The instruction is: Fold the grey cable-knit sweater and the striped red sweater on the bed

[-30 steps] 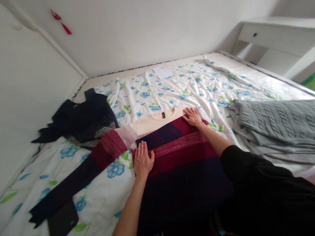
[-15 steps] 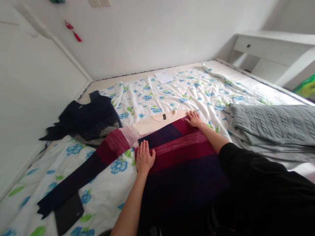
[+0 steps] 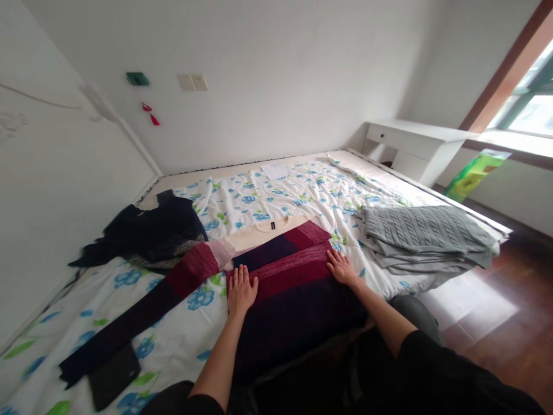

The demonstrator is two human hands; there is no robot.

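From here I see my left hand [image 3: 241,291] and right hand [image 3: 341,268] both spread wide and pressed flat, pinching nothing. Under them lies a striped knit sweater [image 3: 294,276] in cream, pink, crimson and navy bands, spread on a flowered duvet [image 3: 108,311]. My left hand sits near the body's edge by the shoulder, my right on a crimson band at the opposite edge. The ribbed cream collar [image 3: 272,226] points away from me, and one long sleeve [image 3: 129,320] runs off to the lower left, its end just beside a dark flat device [image 3: 114,374].

The knit looks soft, limp and fairly light, so I'd expect it to drape and stretch rather than hold a shape, with enough drag on the cotton to stay put under flat palms. For a secure hold, I'd judge the shoulders or the body's edges better than the sleeve, which could pull out of shape.

A dark navy knit garment [image 3: 151,230] is heaped to the left, a folded grey cable-knit piece [image 3: 425,230] lies to the right, and a sheet of paper [image 3: 274,171] rests near the far edge of the bed
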